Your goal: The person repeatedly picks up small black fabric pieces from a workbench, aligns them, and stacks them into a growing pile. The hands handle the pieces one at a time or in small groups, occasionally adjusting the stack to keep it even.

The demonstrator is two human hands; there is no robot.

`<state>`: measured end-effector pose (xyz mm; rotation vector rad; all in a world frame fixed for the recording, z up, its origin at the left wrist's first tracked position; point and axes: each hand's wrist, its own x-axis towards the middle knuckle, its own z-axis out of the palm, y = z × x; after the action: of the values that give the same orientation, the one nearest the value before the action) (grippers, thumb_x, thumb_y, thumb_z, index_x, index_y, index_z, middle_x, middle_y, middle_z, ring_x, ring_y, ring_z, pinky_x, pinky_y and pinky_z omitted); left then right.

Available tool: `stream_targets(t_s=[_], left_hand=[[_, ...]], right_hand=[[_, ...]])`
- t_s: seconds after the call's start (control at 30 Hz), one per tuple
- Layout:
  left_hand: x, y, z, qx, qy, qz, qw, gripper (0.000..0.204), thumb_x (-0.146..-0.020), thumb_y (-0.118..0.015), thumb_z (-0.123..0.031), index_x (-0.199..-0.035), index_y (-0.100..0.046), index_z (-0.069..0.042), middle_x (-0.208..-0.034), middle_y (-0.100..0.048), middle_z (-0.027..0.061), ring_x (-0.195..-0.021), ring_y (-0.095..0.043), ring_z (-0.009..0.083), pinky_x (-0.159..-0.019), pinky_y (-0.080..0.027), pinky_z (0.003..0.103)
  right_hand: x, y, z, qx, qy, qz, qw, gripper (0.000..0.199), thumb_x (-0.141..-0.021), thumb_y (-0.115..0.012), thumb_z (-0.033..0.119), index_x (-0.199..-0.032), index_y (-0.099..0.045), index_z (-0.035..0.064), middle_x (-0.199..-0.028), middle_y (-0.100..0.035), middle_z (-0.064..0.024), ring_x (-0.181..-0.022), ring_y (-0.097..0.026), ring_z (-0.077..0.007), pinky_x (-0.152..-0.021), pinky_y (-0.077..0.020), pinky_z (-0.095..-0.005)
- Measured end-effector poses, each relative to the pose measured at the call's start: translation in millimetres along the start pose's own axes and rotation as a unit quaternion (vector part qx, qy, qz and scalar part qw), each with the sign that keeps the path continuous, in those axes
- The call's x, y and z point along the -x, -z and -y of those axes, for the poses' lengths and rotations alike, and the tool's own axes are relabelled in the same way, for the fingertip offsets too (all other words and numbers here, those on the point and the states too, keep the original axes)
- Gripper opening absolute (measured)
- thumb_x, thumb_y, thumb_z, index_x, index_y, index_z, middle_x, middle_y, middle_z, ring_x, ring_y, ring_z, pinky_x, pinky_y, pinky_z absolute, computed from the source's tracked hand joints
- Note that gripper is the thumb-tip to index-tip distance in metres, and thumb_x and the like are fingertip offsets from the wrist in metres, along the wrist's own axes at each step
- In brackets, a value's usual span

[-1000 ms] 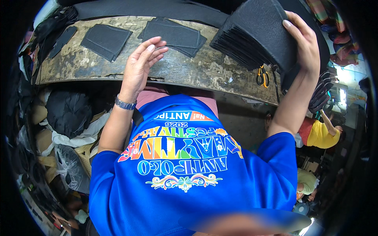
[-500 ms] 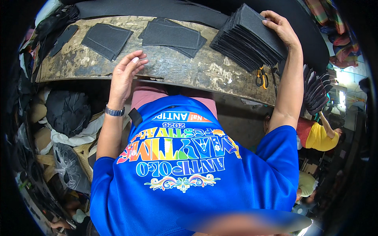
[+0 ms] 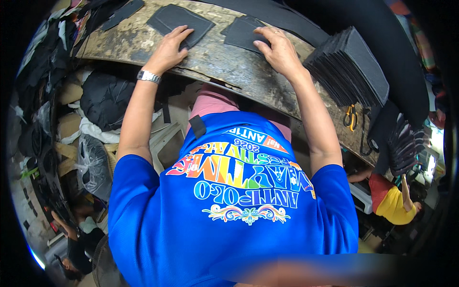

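Two low piles of dark, flat, roughly rectangular fabric-like pieces lie on the worn wooden bench. My left hand (image 3: 169,50) rests at the near edge of the left pile (image 3: 184,21), thumb and fingers apart. Over the right end of the other pile (image 3: 239,33) lies my right hand (image 3: 278,50), its fingers spread and hiding part of the pieces. Neither hand visibly grips a piece. A tall, leaning stack of similar dark pieces (image 3: 351,67) stands to the right of my right hand, apart from it.
A yellow-handled cutting tool (image 3: 351,117) lies by the stack on the bench (image 3: 215,62). Long dark material (image 3: 401,48) runs behind. Bagged scraps (image 3: 93,165) and a dark bundle (image 3: 106,99) sit below at left. A person in yellow and red (image 3: 394,203) is at lower right.
My right hand has left the tall stack and moved left onto the right pile. My left hand has lowered onto the left pile. The whole view has shifted.
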<state>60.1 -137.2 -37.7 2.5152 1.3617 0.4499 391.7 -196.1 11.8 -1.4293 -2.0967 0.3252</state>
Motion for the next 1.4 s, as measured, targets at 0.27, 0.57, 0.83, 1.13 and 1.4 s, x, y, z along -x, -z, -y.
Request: stream_targets(t_s=[0.27,0.57,0.83,1.13,1.4], left_hand=[[7.3,-12.3,-3.6,0.016,-0.005,-0.131,0.991,0.041,-0.082,-0.071,-0.015,-0.122,-0.065,-0.011,-0.12,-0.065,0.012,-0.114,-0.059,0.0324,-0.098,-0.047,0.041],[-28.8,-7.0,-3.9,-0.103,0.047,-0.103,0.988,0.037,-0.083,-0.073,-0.012,-0.119,-0.067,-0.014,-0.103,-0.062,0.008,-0.1,-0.06,0.0283,-0.087,-0.048,0.039],[-27.8,24.2,-89.7,0.416,0.048,-0.146,0.896,0.023,-0.097,-0.064,-0.02,-0.108,-0.066,-0.001,-0.098,-0.069,0.0048,-0.086,-0.062,0.0098,-0.075,-0.051,0.026],[-10.5,-19.4,-171.0,0.834,0.06,-0.016,0.548,0.029,-0.101,-0.052,-0.013,-0.125,-0.058,0.002,-0.12,-0.065,0.0125,-0.106,-0.065,0.0188,-0.092,-0.053,0.032],[-12.6,-28.8,-172.3,0.82,0.067,-0.007,0.568,0.039,-0.105,-0.043,-0.028,-0.13,-0.055,0.0,-0.127,-0.062,0.0125,-0.115,-0.061,0.0216,-0.101,-0.048,0.037]], right_hand=[[-12.0,-49.0,-51.7,0.125,-0.143,-0.016,0.982,0.058,-0.08,-0.072,0.019,-0.134,-0.055,0.006,-0.125,-0.058,-0.0181,-0.119,-0.051,-0.0367,-0.102,-0.042,-0.0439],[-13.0,-43.7,-31.8,0.1,-0.085,-0.091,0.987,0.039,-0.073,-0.077,0.011,-0.109,-0.064,0.0048,-0.107,-0.065,-0.014,-0.106,-0.057,-0.0338,-0.096,-0.0428,-0.0435],[38.4,27.6,47.1,-0.457,-0.093,-0.131,0.875,0.012,-0.088,-0.072,0.004,-0.096,-0.065,-0.0007,-0.086,-0.065,0.0006,-0.077,-0.058,-0.0046,-0.07,-0.0469,-0.0198],[64.5,-7.0,37.0,-0.394,-0.118,-0.262,0.873,0.017,-0.085,-0.075,0.007,-0.079,-0.06,0.0007,-0.103,-0.059,-0.0082,-0.093,-0.053,-0.0117,-0.083,-0.0421,-0.0254],[73.3,-17.4,40.6,-0.459,-0.173,-0.288,0.823,0.016,-0.088,-0.071,0.003,-0.077,-0.058,0.001,-0.098,-0.056,-0.0032,-0.079,-0.047,-0.0036,-0.072,-0.0403,-0.0202]])
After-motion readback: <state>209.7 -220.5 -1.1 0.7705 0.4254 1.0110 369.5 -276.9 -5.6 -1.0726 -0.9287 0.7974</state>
